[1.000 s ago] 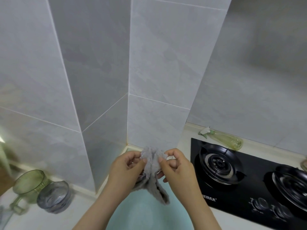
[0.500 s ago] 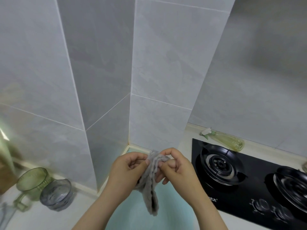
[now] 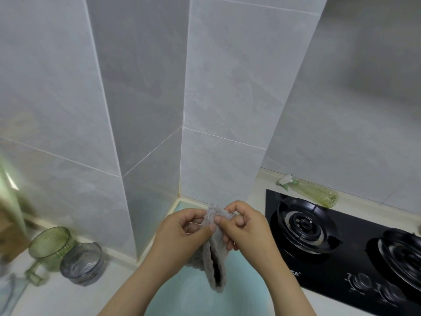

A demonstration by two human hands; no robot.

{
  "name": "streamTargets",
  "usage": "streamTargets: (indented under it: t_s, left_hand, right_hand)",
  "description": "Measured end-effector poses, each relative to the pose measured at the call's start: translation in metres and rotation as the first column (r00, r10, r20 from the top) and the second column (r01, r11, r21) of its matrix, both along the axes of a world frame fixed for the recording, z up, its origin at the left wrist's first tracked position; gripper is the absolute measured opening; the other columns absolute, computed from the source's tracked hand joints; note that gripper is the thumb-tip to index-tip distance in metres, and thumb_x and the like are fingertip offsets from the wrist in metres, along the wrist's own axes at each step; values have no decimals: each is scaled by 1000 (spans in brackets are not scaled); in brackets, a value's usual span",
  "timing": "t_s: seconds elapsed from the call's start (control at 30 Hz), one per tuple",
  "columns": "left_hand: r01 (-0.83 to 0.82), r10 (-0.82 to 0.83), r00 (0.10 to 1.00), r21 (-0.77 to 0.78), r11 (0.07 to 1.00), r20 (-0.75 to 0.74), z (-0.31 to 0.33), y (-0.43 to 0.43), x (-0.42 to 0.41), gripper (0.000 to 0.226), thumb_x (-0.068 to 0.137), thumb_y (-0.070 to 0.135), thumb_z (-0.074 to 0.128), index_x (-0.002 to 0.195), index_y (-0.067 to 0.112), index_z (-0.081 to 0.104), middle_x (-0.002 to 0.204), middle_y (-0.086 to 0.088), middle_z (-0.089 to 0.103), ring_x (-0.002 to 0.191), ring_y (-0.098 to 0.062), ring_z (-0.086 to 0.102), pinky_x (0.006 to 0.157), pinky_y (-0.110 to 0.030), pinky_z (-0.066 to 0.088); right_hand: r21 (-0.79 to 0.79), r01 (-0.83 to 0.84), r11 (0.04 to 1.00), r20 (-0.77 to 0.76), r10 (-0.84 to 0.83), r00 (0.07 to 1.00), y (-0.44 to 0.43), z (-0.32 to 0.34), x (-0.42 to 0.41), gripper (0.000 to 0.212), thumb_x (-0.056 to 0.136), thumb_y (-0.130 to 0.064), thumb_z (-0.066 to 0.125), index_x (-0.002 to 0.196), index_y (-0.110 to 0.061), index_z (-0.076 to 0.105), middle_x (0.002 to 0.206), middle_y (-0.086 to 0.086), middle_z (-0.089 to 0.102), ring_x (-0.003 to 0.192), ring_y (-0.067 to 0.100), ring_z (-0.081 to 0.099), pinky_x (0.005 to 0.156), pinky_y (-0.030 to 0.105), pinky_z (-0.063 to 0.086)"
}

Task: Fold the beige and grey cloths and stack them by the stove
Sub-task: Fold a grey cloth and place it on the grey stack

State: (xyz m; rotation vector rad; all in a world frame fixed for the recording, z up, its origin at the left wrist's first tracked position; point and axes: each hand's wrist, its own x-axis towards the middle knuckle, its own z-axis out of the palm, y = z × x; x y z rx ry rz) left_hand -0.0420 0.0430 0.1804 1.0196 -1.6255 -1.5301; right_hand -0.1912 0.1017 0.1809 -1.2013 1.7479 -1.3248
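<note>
**Grey cloth pinched between both hands over the teal mat**

Both hands hold the grey cloth (image 3: 219,252) up in front of the wall corner, above a teal mat (image 3: 193,299) that lies on the counter (image 3: 57,299) just left of the stove (image 3: 337,254). The left hand (image 3: 182,233) pinches the cloth's upper edge between thumb and curled fingers. The right hand (image 3: 248,229) pinches the same edge from the other side, thumb against forefinger, with its other fingers curled behind the fabric. The two thumbs nearly meet at the top. The cloth is bunched there and hangs down in two narrow folds with a dark gap between them. Its lower end dangles free above the mat; whether it touches the mat I cannot tell.

A spray bottle (image 3: 314,196) lies on its side behind the stove, against the wall. Far left on the counter, a green cup (image 3: 49,242) and a grey cup (image 3: 82,263) stand side by side, touching or nearly so.
</note>
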Motion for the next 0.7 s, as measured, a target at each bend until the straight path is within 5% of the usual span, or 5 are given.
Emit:
streamTargets:
  t_s: [0.07,0.37,0.53,0.6,0.7]
  left_hand:
    - [-7,8,999,-26,1000,36,-2,-2,0,12,72,19,67,81,25,73,72,-1,73,69,-17,69,68,-33,56]
    - [-114,120,991,-95,989,59,-2,-18,10,18,86,3,59,84,15,72,78,-14,71,59,-13,56,54,-17,41]
    - [-80,184,940,-338,938,288,-8,-24,13,11,89,15,55,83,23,60,73,-9,64,57,-17,53,51,-17,37]
    - [-17,194,907,-428,904,373,-12,-25,12,9,94,20,47,85,23,49,73,-5,59,64,-16,54,55,-18,36]
    - [-24,214,901,-451,892,376,-16,-21,5,9,98,21,38,90,21,40,69,-6,54,63,-15,51,52,-21,31]
  right_hand:
    - [10,-12,1000,-4,12,1000,0,0,0,12,86,-17,71,87,-15,59,54,8,64,44,16,56,46,20,42]
    - [297,-53,953,-149,102,984,17,-4,-36,15,85,-35,71,91,-24,63,56,4,66,46,14,57,50,22,44]
    - [150,8,989,-301,38,953,17,-14,-42,16,81,-35,75,71,-27,64,77,-10,60,69,3,56,66,18,44]
    - [98,-17,995,-207,37,978,16,-16,-39,18,84,-32,72,71,-26,61,83,-10,63,70,7,58,65,22,46]
    - [-4,17,1000,-54,-18,998,15,-19,-34,22,87,-27,69,72,-21,55,63,-1,45,57,13,37,53,25,31]
